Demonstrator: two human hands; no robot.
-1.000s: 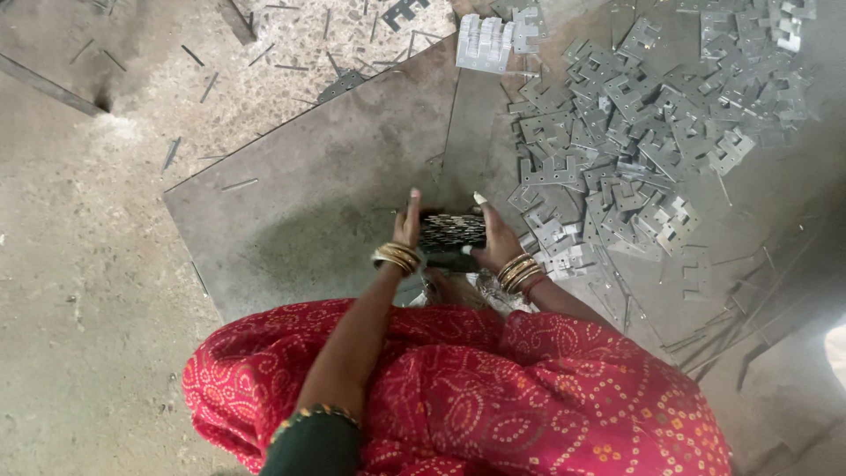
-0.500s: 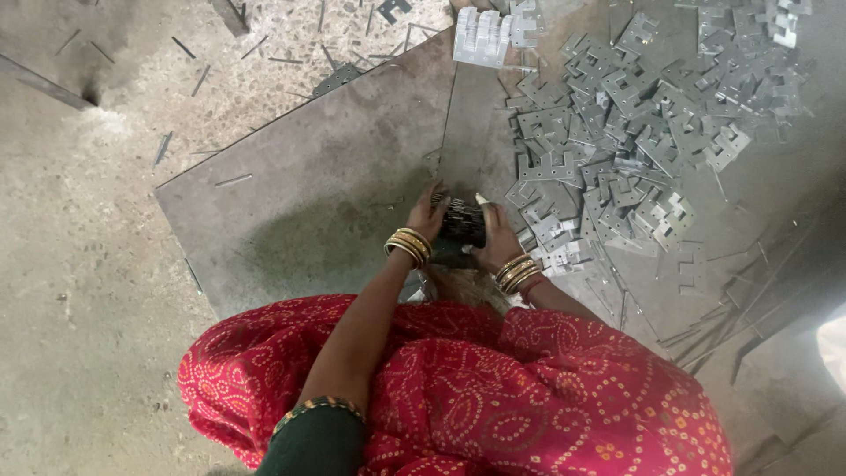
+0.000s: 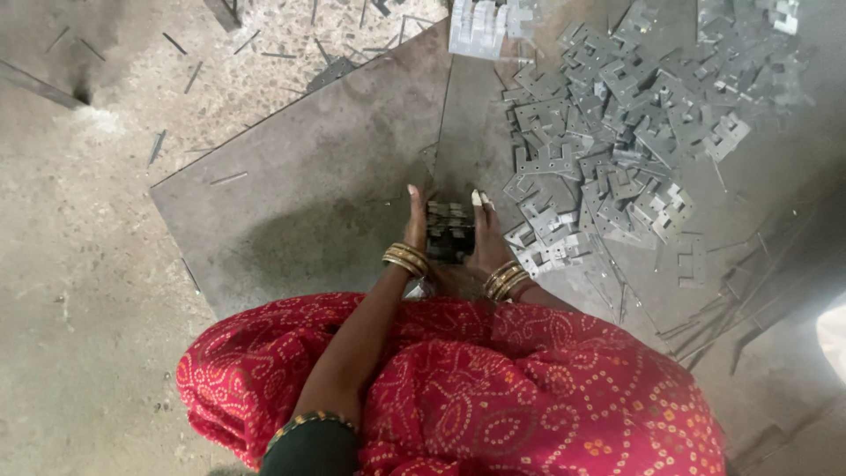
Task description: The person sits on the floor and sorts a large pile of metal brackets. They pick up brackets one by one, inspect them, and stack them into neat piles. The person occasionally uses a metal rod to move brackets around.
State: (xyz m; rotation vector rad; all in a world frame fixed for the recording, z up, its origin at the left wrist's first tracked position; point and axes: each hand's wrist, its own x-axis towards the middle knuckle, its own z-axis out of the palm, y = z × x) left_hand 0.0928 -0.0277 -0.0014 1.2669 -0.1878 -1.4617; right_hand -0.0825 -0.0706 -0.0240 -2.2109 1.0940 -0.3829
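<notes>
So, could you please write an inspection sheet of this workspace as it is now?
Surface: grey metal sheet lying on a concrete floor.
Job's things: stack of metal plates, pressed between both hands.
Clutter: pile of loose plates right of the stack; thin metal strips on the floor.
Grippers: left hand and right hand flank the stack, bangles on both wrists.
Cables: nothing seen.
Surroundings: red patterned cloth over the person's lap.

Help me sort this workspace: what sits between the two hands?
In the head view, a small stack of flat metal pieces stands between the left hand and right hand.
</notes>
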